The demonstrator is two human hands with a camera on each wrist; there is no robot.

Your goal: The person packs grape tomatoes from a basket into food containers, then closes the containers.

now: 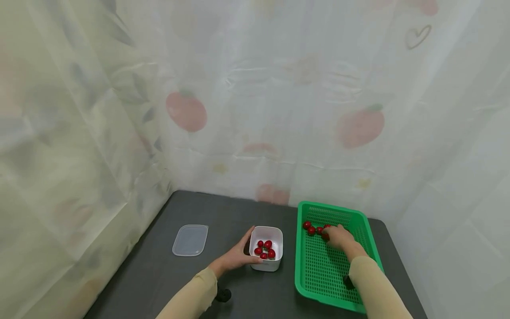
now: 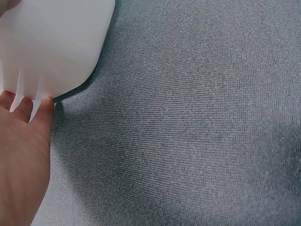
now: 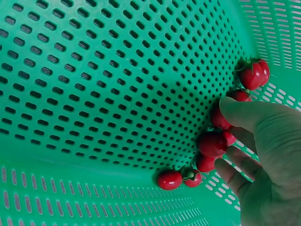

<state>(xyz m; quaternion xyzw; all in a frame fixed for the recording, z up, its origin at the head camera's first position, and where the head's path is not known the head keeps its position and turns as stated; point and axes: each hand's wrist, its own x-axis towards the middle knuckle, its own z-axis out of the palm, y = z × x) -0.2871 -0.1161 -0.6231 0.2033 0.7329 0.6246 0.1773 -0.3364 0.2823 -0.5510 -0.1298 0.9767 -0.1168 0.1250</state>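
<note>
My left hand (image 1: 237, 256) grips a white square container (image 1: 268, 265), its thumb and fingers spread around the walls. Several cherry tomatoes (image 1: 264, 250) lie in this container. In the left wrist view, fingertips (image 2: 45, 104) press against the pale container wall (image 2: 56, 52). Over to the right, my right hand (image 1: 339, 237) reaches into a green perforated basket (image 1: 318, 270). Its thumb (image 3: 235, 110) and fingers are loosely bent and apart beside a row of cherry tomatoes (image 3: 212, 144) along the basket wall. The thumb tip overlaps one tomato in view; the index fingertip is partly hidden.
A translucent square lid (image 1: 190, 240) lies flat on the dark grey table (image 1: 223, 208), left of the container. More tomatoes (image 1: 307, 225) sit toward the basket's far left corner. Printed curtains (image 1: 271, 110) hang behind and beside the table.
</note>
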